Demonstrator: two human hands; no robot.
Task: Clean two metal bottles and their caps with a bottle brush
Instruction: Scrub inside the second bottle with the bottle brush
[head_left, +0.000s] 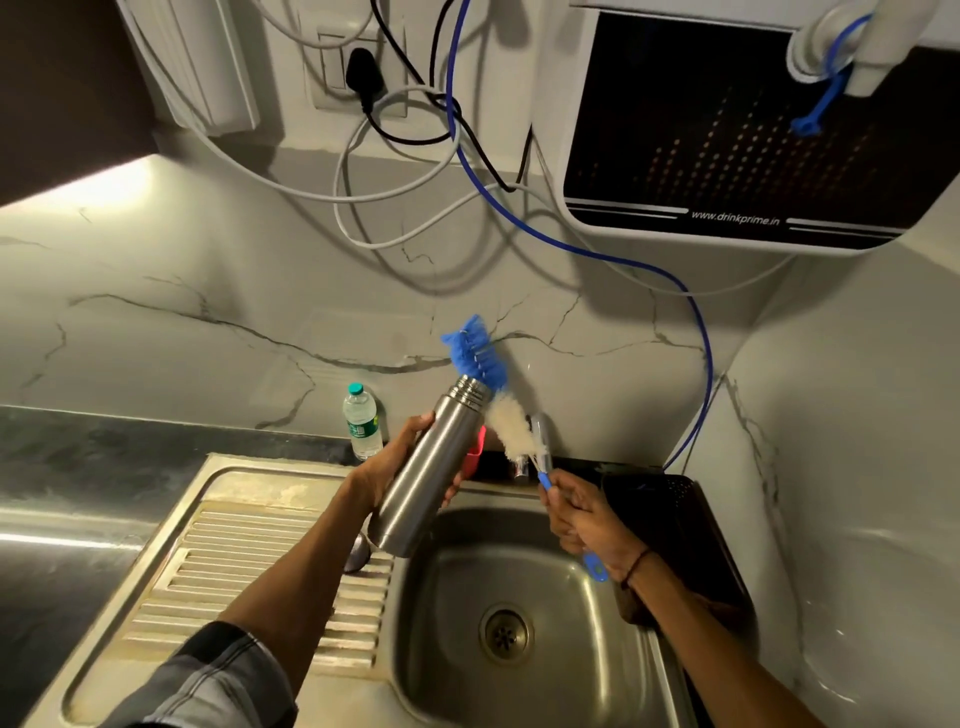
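Steel bottle (431, 470), uncapped, is tilting above the left edge of the sink basin (524, 613), its threaded mouth pointing up and away toward the wall. The left hand (402, 462) is wrapping around the bottle's middle, thumb on the near side and fingers curling round the far side. Just beside the bottle's mouth, a bottle brush (493, 395) with blue bristles at the tip and white bristles lower down is standing outside the opening, slanting up to the left. The right hand (582, 512) is gripping the brush's blue handle with its fingers closed round it, the handle's end sticking out below the wrist. A tap (540, 441) is sitting just behind the white bristles. To the left, a ribbed draining board (249, 577) is adjoining the basin. A small plastic water bottle (361, 421) is standing upright on the bench by the wall.
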